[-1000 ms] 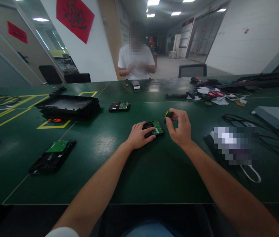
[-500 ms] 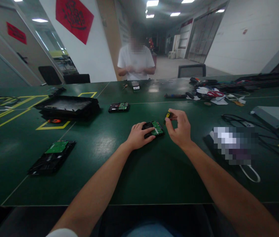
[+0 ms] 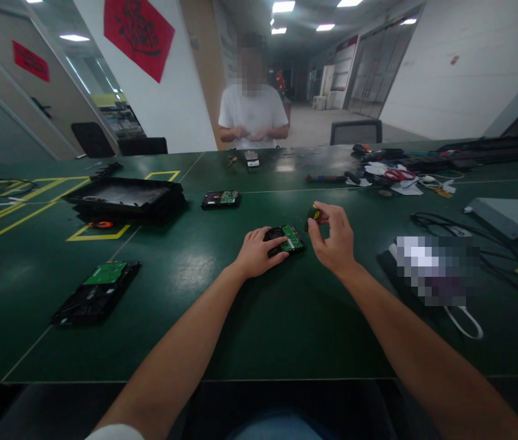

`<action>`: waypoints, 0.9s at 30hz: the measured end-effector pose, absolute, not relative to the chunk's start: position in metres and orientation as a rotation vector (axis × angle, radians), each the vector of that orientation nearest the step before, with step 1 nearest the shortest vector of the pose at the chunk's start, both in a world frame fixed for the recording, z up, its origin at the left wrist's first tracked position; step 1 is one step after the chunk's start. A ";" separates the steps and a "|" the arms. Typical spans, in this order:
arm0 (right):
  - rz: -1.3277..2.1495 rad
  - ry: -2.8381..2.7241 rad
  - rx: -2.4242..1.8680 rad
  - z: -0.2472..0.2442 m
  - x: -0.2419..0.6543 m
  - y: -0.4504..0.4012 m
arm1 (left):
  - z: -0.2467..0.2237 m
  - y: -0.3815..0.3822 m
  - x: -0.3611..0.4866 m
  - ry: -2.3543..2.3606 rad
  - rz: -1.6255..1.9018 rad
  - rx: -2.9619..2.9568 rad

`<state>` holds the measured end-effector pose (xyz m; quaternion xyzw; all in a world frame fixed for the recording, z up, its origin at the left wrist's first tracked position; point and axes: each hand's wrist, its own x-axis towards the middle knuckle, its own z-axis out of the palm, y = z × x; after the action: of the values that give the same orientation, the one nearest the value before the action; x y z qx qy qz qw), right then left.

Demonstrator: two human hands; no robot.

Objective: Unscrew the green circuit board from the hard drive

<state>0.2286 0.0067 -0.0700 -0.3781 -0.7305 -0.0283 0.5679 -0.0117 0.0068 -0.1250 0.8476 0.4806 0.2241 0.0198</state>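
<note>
My left hand holds a hard drive against the table, fingers reaching across its green circuit board and the thumb along its near edge. Just right of that drive, my right hand pinches the dark green and yellow handle of a screwdriver between thumb and fingers. The handle stands nearly upright, and I cannot make out its tip. Another hard drive lies farther back. A larger black unit with a green board rests to the left.
Stacked black trays sit at the back left, an orange-handled tool before them. On the right are a blurred pouch, cables and a grey box. A person in a white shirt sits opposite. Another hand shows at far left.
The screwdriver handle has turned in my right fingers, showing less yellow. My left hand and the hard drive under it have stayed in place.
</note>
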 end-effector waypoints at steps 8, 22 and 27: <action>-0.033 -1.697 -0.898 -0.074 0.231 0.011 | -0.124 0.006 -0.011 1.489 0.713 2.627; 0.008 -1.669 -0.921 -0.078 0.230 0.013 | -0.124 0.006 -0.011 1.501 0.695 2.636; -0.056 -1.721 -0.916 -0.075 0.232 0.010 | -0.124 0.006 -0.011 1.496 0.707 2.643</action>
<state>0.2315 0.0100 -0.0748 -0.3888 -0.7304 -0.0237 0.5611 -0.0110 0.0058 -0.1242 0.8475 0.4797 0.2267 0.0114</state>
